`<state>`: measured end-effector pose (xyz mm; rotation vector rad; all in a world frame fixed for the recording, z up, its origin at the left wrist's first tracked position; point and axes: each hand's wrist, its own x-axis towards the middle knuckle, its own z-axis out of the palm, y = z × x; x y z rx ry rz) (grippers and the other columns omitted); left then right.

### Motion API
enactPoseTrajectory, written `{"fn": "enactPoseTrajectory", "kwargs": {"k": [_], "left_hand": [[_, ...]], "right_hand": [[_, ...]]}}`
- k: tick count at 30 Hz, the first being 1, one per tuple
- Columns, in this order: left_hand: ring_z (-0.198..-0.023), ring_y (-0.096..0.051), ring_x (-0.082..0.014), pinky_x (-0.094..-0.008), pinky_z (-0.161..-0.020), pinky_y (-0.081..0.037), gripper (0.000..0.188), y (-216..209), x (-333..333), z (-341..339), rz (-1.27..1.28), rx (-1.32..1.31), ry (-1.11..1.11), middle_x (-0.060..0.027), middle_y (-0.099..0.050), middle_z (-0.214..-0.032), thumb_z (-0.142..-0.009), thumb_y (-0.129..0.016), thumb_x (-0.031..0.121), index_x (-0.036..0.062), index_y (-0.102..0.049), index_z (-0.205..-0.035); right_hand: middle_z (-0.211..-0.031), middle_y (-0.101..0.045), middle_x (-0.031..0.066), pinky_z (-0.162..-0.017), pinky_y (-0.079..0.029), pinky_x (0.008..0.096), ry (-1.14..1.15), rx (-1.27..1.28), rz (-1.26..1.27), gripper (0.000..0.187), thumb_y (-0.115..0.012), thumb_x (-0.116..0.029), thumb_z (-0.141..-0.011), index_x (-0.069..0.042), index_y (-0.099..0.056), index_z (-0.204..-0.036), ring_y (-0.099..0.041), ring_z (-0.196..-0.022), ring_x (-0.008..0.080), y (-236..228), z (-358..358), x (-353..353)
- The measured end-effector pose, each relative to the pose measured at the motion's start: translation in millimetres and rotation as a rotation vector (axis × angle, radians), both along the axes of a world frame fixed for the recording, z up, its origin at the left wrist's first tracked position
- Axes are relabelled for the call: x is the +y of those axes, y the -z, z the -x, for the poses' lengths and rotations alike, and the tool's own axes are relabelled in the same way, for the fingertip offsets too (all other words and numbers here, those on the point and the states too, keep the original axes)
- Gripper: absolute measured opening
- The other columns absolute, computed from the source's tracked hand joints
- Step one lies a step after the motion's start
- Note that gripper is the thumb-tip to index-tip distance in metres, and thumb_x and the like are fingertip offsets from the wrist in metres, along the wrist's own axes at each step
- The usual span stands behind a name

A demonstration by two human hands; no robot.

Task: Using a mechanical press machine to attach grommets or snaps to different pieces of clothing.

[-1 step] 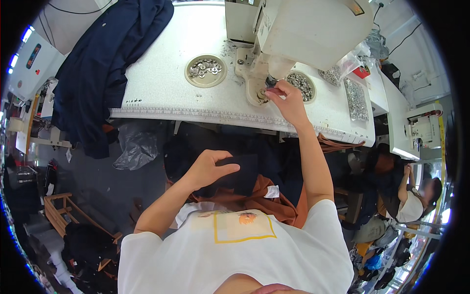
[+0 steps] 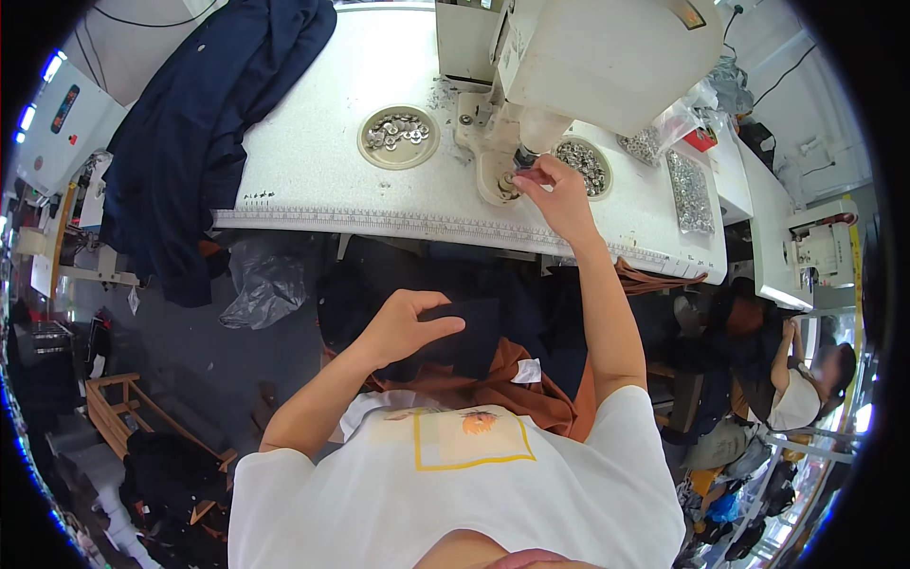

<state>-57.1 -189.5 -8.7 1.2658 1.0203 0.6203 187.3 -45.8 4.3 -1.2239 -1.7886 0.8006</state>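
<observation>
My right hand (image 2: 559, 194) reaches to the lower die (image 2: 508, 185) of a cream button press machine (image 2: 607, 57). Its thumb and fingertips are pinched together just under the press head; whatever they hold is too small to make out. Lower and to the left, my left hand (image 2: 412, 330) is over a dark cloth piece (image 2: 474, 341) on my lap. Thumb and forefinger are stretched out and apart there, while its other fingers are hidden. Rust-brown cloth (image 2: 545, 408) with a white label (image 2: 526, 371) lies beneath the dark piece.
Two round dishes of metal snaps, left (image 2: 417, 156) and right (image 2: 600, 185), are set in the white table (image 2: 313, 142). A measuring tape (image 2: 379, 221) runs along its front edge. Navy garments (image 2: 209, 104) hang over the left. A bag of metal parts (image 2: 690, 194) lies right; another person (image 2: 796, 398) sits beyond.
</observation>
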Motion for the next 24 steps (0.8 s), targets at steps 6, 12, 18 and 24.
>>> {"fn": "enactPoseTrajectory", "kwargs": {"k": [6,12,18,24], "left_hand": [[-0.071,-0.054,-0.0042,-0.0206,-0.063,-0.045,0.017,0,1,-1,-0.017,0.015,0.005,0.0006,-0.063,-0.076,-0.082,-0.071,0.012,-0.0031,-0.066,-0.088],[-0.071,-0.053,-0.004,-0.0206,-0.063,-0.045,0.018,0,3,-3,-0.014,0.021,0.008,0.0003,-0.064,-0.075,-0.082,-0.071,0.013,-0.0032,-0.066,-0.088],[-0.071,-0.053,-0.0039,-0.0206,-0.063,-0.045,0.018,-5,6,-8,-0.014,0.042,0.019,0.0006,-0.064,-0.075,-0.082,-0.071,0.013,-0.0029,-0.066,-0.088],[-0.071,-0.054,-0.004,-0.0207,-0.064,-0.046,0.017,-6,8,-8,-0.039,0.04,0.007,0.0007,-0.063,-0.076,-0.082,-0.072,0.011,-0.0032,-0.066,-0.088]], "right_hand": [[-0.077,-0.059,0.0057,-0.07,-0.048,0.0253,-0.004,-0.069,0.05,0.02,-0.072,-0.006,-0.08,0.006,-0.057,-0.074,-0.066,-0.082,0.0127,-4,-6,7],[-0.082,-0.068,0.0101,-0.069,-0.048,0.0271,-0.165,-0.234,0.055,0.014,-0.072,-0.012,-0.081,0.001,-0.071,-0.087,-0.063,-0.074,0.0147,-14,-15,24],[-0.077,-0.067,0.0111,-0.067,-0.047,0.0294,-0.275,-0.321,-0.004,0.012,-0.071,-0.013,-0.082,-0.006,-0.074,-0.091,-0.061,-0.072,0.0201,-23,-21,25],[-0.077,-0.064,0.0103,-0.065,-0.047,0.0316,-0.246,-0.316,-0.194,0.016,-0.07,-0.008,-0.081,-0.009,-0.073,-0.096,-0.059,-0.071,0.023,-6,-18,14]]}}
